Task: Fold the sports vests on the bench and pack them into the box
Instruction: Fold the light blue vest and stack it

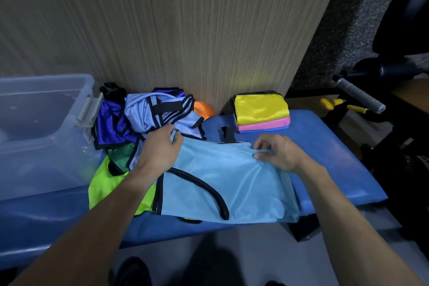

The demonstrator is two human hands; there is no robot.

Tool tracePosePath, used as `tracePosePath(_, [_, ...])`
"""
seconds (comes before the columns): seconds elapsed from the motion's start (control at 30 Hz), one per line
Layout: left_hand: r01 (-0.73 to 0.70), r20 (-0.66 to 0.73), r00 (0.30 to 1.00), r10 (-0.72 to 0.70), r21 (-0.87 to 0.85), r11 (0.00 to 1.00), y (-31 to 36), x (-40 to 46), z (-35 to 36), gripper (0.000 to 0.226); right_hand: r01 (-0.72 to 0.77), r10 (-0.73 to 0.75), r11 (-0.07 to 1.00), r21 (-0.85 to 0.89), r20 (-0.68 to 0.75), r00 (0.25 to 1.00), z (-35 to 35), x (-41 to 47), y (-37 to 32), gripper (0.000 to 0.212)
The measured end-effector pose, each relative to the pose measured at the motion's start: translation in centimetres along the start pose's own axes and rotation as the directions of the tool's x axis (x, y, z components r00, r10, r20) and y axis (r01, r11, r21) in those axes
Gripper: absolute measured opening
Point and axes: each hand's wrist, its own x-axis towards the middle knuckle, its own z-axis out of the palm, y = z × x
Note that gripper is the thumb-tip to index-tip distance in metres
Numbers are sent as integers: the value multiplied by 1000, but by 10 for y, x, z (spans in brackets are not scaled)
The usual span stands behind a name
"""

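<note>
**Vest fold: both hands pinching the top edge**

Light-blue vest (222,181) lies spread flat on the blue bench (336,162), front and centre. My left hand (160,151) pinches its upper left corner; my right hand (276,152) pinches the top edge further right. Unfolded pile (148,118) sits just behind the left hand, lime vest (104,183) partly under the blue one. Folded stack (262,114), yellow on top, sits against the wall. Clear box (44,127) stands on the bench's left end, beside the pile.

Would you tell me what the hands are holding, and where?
Both hands pinch the light blue vest along its far edge: left hand at the left, right hand at the right.
</note>
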Motion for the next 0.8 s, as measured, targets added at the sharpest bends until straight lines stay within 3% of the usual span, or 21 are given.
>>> tracePosePath(0.13, [-88,-46,995,93,100,991,-9,4,1,20,-40,41,999,-30,34,999,-7,1,3,17])
tracePosePath(0.2, [-121,-60,987,150,339,933,-2,3,-1,16,-41,41,999,-25,21,999,-5,4,1,18])
tracePosePath(0.23, [-149,-89,973,213,463,874,7,-1,0,27,-35,35,999,-22,24,999,-3,5,0,18])
tracePosePath(0.3, [-337,-116,892,438,477,812,35,-17,8,44,-29,31,999,-37,40,999,2,9,1,15])
tracePosePath(0.33, [-509,-41,829,558,360,782,50,-31,16,40,-25,28,998,-51,48,998,3,10,2,17])
tracePosePath(0.4, [-703,301,682,666,21,711,72,-66,36,38,-10,13,999,-47,57,998,5,12,3,19])
tracePosePath(0.47, [-788,590,489,642,-15,615,76,-93,57,50,-5,5,1000,-4,73,997,2,12,1,10])
tracePosePath(0.5, [-822,618,456,641,16,569,73,-98,66,49,-7,6,1000,1,87,996,0,12,0,10])
tracePosePath(0.57, [-805,560,494,665,7,593,69,-96,71,32,-21,21,1000,6,104,994,-6,12,3,18])
tracePosePath(0.63, [-793,514,516,685,-16,609,68,-89,69,19,-31,38,998,-58,129,991,-17,12,12,11])
tracePosePath(0.7, [-780,529,515,675,-37,624,66,-87,68,16,-32,57,992,-124,207,977,-30,14,21,13])
tracePosePath(0.8, [-766,555,502,663,-72,639,67,-87,66,15,-46,65,997,-67,323,944,-46,17,24,11])
